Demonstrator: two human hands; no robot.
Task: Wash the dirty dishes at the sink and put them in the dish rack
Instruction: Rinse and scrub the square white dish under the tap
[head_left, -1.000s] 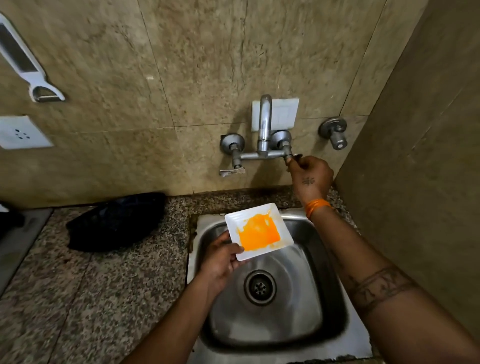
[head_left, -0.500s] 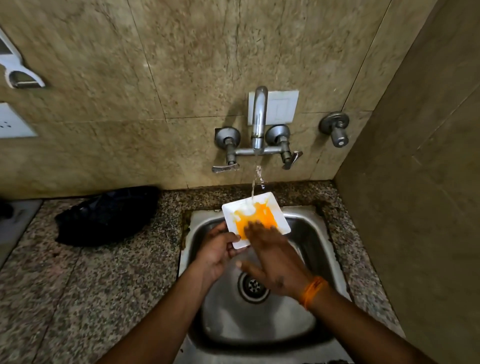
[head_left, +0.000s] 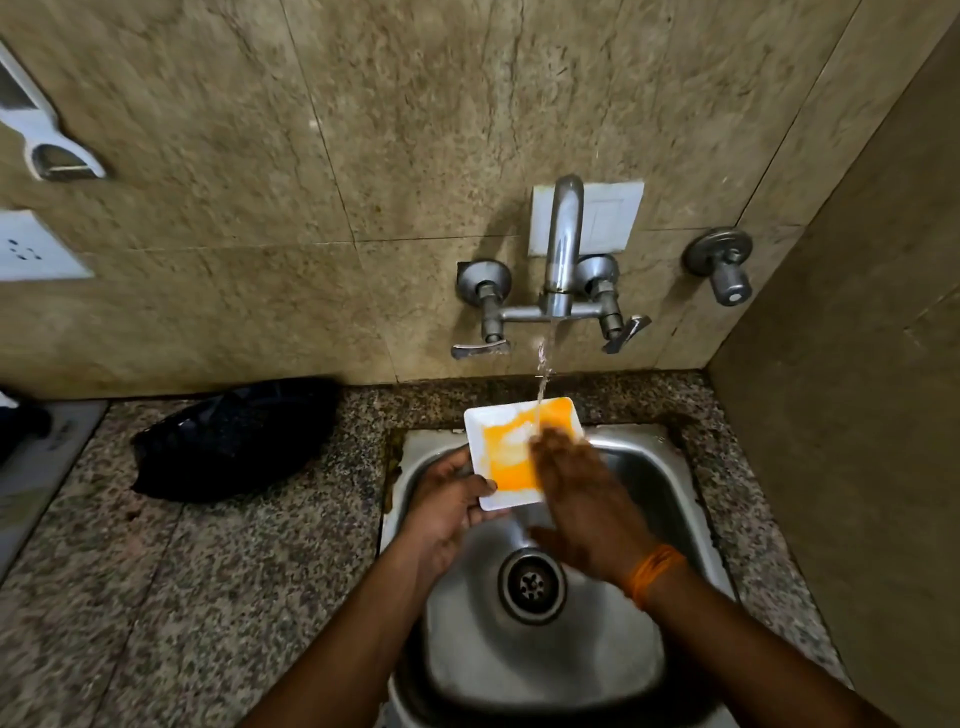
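A person's left hand (head_left: 447, 506) grips the near-left corner of a white square plate (head_left: 506, 499) smeared orange, over the steel sink (head_left: 670, 499). The right hand (head_left: 587, 512), fingers flat, rubs its surface under tap water (head_left: 543, 374).

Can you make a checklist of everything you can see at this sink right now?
Surface: speckled granite counter around a steel sink.
Job's things: white square plate smeared orange, under water running from the tap.
Clutter: dark cloth on the counter.
Hands: left hand grips the plate's edge; right hand rubs it with flat fingers, blurred.
Cables: nothing seen.
Surroundings: tiled wall, socket, hanging peeler; no dish rack seen.
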